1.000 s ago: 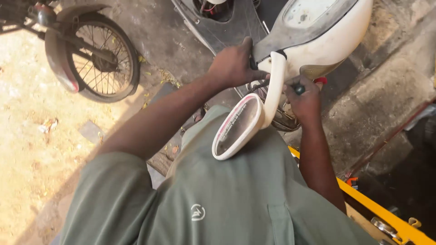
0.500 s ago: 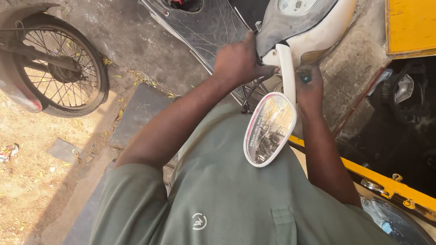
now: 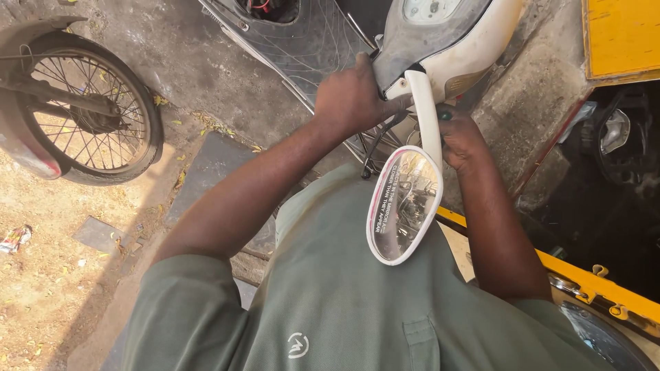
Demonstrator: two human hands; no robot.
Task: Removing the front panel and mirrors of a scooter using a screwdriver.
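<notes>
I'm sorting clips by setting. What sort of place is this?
Probably an outdoor roadside repair spot for two-wheelers: a white scooter with its mirror under both hands, a spoked wheel nearby, on bare dusty ground.

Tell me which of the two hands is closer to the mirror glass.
The right hand, which sits just beside the white stalk above the oval mirror. The left hand is higher up, gripping the scooter's handlebar area.

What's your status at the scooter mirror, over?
Left hand gripping handlebar beside mirror stem. Right hand at stem, holding small green-tipped tool. Oval mirror hangs over shirt. Cables by stem.
</notes>
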